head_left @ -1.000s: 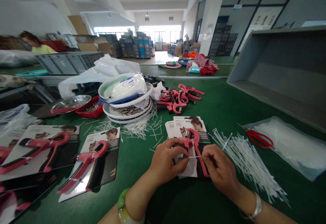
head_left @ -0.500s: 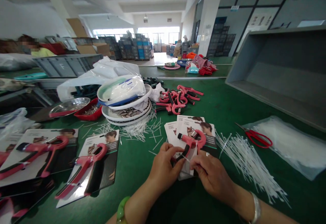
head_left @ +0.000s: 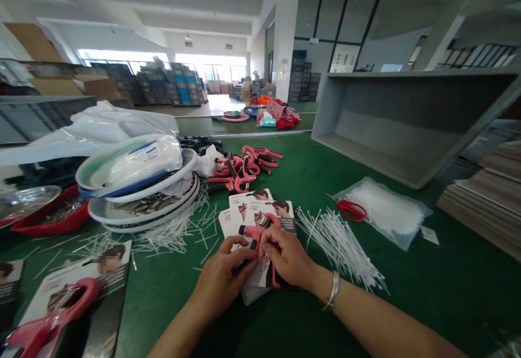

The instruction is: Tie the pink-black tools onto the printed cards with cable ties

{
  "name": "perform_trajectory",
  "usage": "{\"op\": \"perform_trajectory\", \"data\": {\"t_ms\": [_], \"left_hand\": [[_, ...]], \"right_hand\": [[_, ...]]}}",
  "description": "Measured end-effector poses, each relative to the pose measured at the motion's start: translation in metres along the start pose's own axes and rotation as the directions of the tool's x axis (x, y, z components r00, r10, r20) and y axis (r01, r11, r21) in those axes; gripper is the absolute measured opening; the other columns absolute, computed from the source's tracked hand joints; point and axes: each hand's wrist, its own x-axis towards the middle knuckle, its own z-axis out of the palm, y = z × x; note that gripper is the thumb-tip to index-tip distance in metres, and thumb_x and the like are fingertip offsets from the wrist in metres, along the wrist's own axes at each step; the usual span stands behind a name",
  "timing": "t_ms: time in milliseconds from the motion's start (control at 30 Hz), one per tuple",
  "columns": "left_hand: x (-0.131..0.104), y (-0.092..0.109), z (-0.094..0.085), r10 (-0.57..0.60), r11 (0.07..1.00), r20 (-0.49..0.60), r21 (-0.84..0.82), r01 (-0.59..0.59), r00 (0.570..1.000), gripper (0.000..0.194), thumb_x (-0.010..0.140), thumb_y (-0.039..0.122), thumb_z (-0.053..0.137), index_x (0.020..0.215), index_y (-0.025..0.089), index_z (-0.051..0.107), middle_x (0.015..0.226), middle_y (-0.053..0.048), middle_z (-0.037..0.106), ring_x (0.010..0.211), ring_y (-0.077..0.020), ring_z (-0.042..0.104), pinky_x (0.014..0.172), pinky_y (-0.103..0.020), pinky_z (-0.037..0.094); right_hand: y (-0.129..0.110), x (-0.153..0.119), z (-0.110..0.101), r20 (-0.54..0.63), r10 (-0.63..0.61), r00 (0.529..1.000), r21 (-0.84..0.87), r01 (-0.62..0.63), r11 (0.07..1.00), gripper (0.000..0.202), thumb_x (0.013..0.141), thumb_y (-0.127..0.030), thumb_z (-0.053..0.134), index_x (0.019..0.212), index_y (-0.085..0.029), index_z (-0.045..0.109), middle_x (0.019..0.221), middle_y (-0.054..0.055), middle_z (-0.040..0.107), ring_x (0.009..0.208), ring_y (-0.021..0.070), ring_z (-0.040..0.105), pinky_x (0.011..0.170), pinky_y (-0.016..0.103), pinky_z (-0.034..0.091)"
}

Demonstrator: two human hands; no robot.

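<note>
Meeting in the middle of the head view, the left hand [head_left: 228,268] and the right hand [head_left: 287,255] are at a pink grip [head_left: 273,218] lying on a printed card [head_left: 287,210], its hoop pointing away from the person. The left thumb and forefinger lie close together beside the grip's left handle; the right fingers are curled in over its middle, covering part of it. Whether either hand's fingers are clamped on anything cannot be told, since the tips are hidden. More cards [head_left: 236,204] show under this one, on the green table [head_left: 313,320]. A metal bangle [head_left: 332,289] circles the right wrist. Just right of the cards lies a fanned bundle of white ties [head_left: 344,247], and beyond it red scissors [head_left: 353,210] touch a clear bag [head_left: 388,206] with white contents. A grey crate [head_left: 366,125] stands tilted behind them, its open side facing the person. Past the cards is a heap of pink grips [head_left: 244,169]; left of that, stacked white trays [head_left: 101,214], with loose ties [head_left: 175,236] in front, near a red tray [head_left: 51,229]. At the near left, another grip [head_left: 87,297] rests on its own card [head_left: 116,287].
</note>
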Motion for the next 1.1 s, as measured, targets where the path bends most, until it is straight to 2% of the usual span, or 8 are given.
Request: {"op": "perform_trajectory", "data": {"t_ms": [167,433,600,733,833,900,1000,1100], "left_hand": [[-0.002,-0.002,0.002,-0.063,0.993,-0.025,0.097,0.065,0.998,0.022,0.086,0.03,0.049,0.096,0.031,0.068,0.118,-0.003,0.053,0.068,-0.0111,0.062,0.065,-0.025,0.049],[-0.007,0.009,0.006,-0.175,0.972,-0.069,0.147,0.184,0.982,0.021,0.083,0.033,0.052,0.098,0.035,0.066,0.133,-0.001,0.044,0.061,-0.0077,0.059,0.059,-0.024,0.044],[-0.009,0.017,0.008,-0.235,0.961,-0.127,0.116,0.25,0.964,0.023,0.081,0.033,0.054,0.101,0.035,0.065,0.13,-0.001,0.045,0.06,-0.0077,0.058,0.057,-0.025,0.044],[-0.01,0.011,0.007,-0.223,0.972,-0.118,0.052,0.23,0.968,0.022,0.08,0.033,0.056,0.1,0.033,0.065,0.125,0.0,0.05,0.055,-0.0056,0.055,0.059,-0.024,0.044],[-0.011,0.0,0.006,-0.205,0.979,-0.118,-0.023,0.204,0.972,0.028,0.08,0.035,0.057,0.107,0.029,0.062,0.116,-0.002,0.055,0.058,-0.0079,0.055,0.063,-0.025,0.047],[-0.012,-0.005,0.006,-0.211,0.977,-0.113,-0.065,0.205,0.971,0.031,0.081,0.038,0.056,0.109,0.027,0.061,0.111,-0.003,0.058,0.062,-0.0101,0.056,0.064,-0.026,0.049],[-0.016,-0.009,0.007,-0.209,0.976,-0.104,-0.085,0.201,0.972,0.035,0.08,0.044,0.057,0.109,0.025,0.062,0.112,-0.006,0.057,0.076,-0.0151,0.06,0.07,-0.028,0.05],[-0.019,-0.009,0.008,-0.203,0.977,-0.122,-0.084,0.194,0.971,0.035,0.077,0.041,0.062,0.107,0.024,0.064,0.115,-0.007,0.056,0.092,-0.0202,0.06,0.079,-0.031,0.05]], "right_hand": [[-0.002,0.001,-0.001,0.027,-0.037,0.999,-0.055,0.039,0.998,0.011,0.083,-0.013,0.044,0.076,-0.021,0.048,0.068,-0.002,0.059,0.065,0.0134,0.054,0.062,0.025,0.04],[0.001,-0.027,-0.002,0.067,-0.166,0.984,-0.262,0.178,0.949,0.016,0.082,-0.01,0.037,0.078,-0.02,0.049,0.068,0.002,0.058,0.065,0.016,0.049,0.06,0.027,0.036],[-0.001,-0.027,-0.001,0.111,-0.218,0.97,-0.193,0.236,0.952,0.016,0.084,-0.011,0.038,0.077,-0.02,0.048,0.067,0.001,0.057,0.065,0.0152,0.049,0.06,0.027,0.037],[-0.009,-0.025,-0.006,0.116,-0.162,0.98,-0.132,0.177,0.975,0.015,0.085,-0.012,0.041,0.078,-0.02,0.051,0.069,0.001,0.057,0.067,0.0141,0.051,0.061,0.025,0.039],[-0.002,-0.024,-0.029,0.182,-0.038,0.983,-0.164,0.069,0.984,0.013,0.087,-0.02,0.044,0.081,-0.021,0.055,0.076,0.002,0.06,0.071,0.014,0.054,0.064,0.025,0.043],[0.015,-0.024,-0.056,0.127,0.081,0.989,-0.295,-0.04,0.955,0.016,0.088,-0.027,0.044,0.087,-0.02,0.059,0.088,0.005,0.063,0.077,0.0157,0.057,0.068,0.028,0.046],[0.051,-0.024,-0.101,-0.075,0.27,0.96,-0.634,-0.255,0.73,0.025,0.083,-0.025,0.042,0.088,-0.017,0.065,0.093,0.01,0.066,0.087,0.0231,0.06,0.077,0.037,0.048],[0.074,-0.024,-0.121,0.019,0.357,0.934,-0.784,-0.207,0.585,0.033,0.08,-0.019,0.041,0.098,-0.019,0.069,0.108,0.011,0.064,0.098,0.0249,0.06,0.087,0.04,0.046]]}}
